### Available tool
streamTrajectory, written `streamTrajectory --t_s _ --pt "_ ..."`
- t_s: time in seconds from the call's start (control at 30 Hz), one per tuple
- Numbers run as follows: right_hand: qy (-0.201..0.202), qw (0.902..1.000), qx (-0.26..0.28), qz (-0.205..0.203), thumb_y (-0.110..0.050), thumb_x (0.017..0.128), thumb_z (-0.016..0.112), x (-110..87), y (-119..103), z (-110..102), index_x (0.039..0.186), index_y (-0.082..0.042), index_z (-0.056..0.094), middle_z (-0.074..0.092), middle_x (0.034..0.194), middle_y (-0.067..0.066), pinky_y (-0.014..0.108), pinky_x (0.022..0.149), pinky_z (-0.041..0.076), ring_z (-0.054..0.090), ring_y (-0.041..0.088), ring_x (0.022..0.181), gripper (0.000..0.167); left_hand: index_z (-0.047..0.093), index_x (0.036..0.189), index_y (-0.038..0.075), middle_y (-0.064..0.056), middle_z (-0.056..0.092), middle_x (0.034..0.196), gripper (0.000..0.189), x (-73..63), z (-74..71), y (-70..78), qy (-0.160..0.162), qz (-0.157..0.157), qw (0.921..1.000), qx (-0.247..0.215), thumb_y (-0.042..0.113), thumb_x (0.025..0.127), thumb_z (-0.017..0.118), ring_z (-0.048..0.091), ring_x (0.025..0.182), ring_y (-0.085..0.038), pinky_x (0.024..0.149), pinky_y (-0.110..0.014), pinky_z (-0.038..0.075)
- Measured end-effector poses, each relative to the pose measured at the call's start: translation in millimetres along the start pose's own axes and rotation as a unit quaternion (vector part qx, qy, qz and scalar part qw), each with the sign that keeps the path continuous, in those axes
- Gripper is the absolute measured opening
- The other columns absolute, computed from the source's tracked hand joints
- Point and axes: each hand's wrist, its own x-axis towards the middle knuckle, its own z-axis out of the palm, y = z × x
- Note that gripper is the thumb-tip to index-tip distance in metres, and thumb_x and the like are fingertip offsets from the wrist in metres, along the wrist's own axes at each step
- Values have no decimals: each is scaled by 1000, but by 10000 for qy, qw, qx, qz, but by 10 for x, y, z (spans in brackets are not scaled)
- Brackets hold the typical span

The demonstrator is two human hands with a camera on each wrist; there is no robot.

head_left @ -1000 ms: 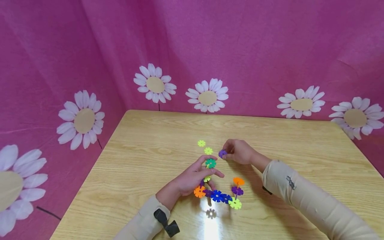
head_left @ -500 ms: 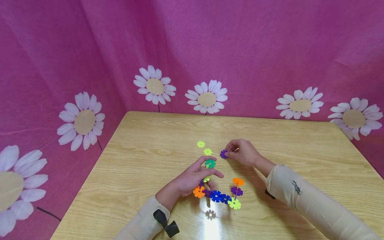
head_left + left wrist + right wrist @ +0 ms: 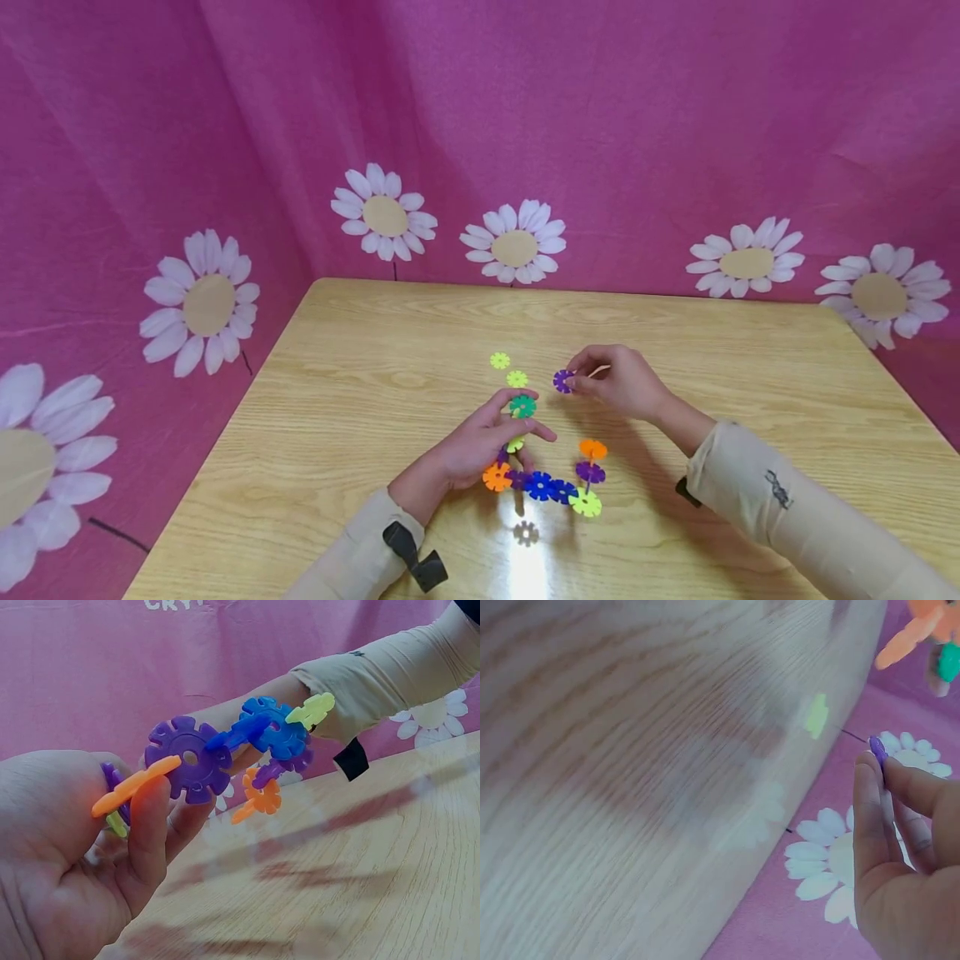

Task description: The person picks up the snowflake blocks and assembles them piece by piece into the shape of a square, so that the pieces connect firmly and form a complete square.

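Note:
My left hand [image 3: 480,442] holds a chain of interlocked notched plastic discs, raised over the table. Blue discs [image 3: 538,486] run along its near side, an orange disc [image 3: 497,477] sits by the palm, and a green disc [image 3: 522,406] lies between the spread fingers. The right end turns up through a yellow-green disc [image 3: 586,502] and a purple one to a tilted orange disc [image 3: 593,450]. Between thumb and fingertips, my right hand [image 3: 626,383] pinches a single purple notched disc [image 3: 562,382], apart from the chain. The right wrist view shows this purple disc [image 3: 878,752] edge-on.
Two yellow-green discs [image 3: 517,379] appear beyond the left fingertips, the farther one [image 3: 500,361] closer to the back edge. The wooden table [image 3: 390,350] meets a pink curtain [image 3: 615,142] printed with white flowers. A disc-shaped shadow falls near the glare in front.
My right hand has drawn a little to the right with the purple disc, widening its distance from the left fingers. The left hand and chain have hardly moved.

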Motion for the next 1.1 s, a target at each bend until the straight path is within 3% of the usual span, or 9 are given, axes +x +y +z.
streamTrajectory --t_s 0.27,0.63,0.87,1.1 --pt "-37 9990 450 -8 -8 90 73 -166 -76 -15 101 -6 72 71 91 8 25 72 60 72 20 79 11 29 150 14 -16 70 123 45 7 -4 -6 65 -72 9999 93 23 108 43 68 70 -17 77 -28 54" --pt "166 9988 347 -299 -10 87 77 -350 -233 21 97 -11 73 72 90 2 22 73 59 70 11 80 11 32 149 14 -16 71 120 44 10 -3 -6 287 -82 9995 62 23 107 45 68 71 -16 74 -27 55" --pt "189 9961 460 -726 -5 86 77 -419 -356 80 97 -9 72 72 91 4 21 71 59 72 14 78 13 31 150 15 -17 70 121 45 20 7 5 253 -34 9996 134 23 108 44 68 71 -17 76 -28 55" --pt "56 9959 530 -728 -6 88 75 -430 -396 113 95 -9 72 74 90 5 21 65 58 74 24 76 9 31 150 17 -15 70 120 45 33 16 7 191 -48 9997 149 25 108 44 68 72 -18 78 -30 54"
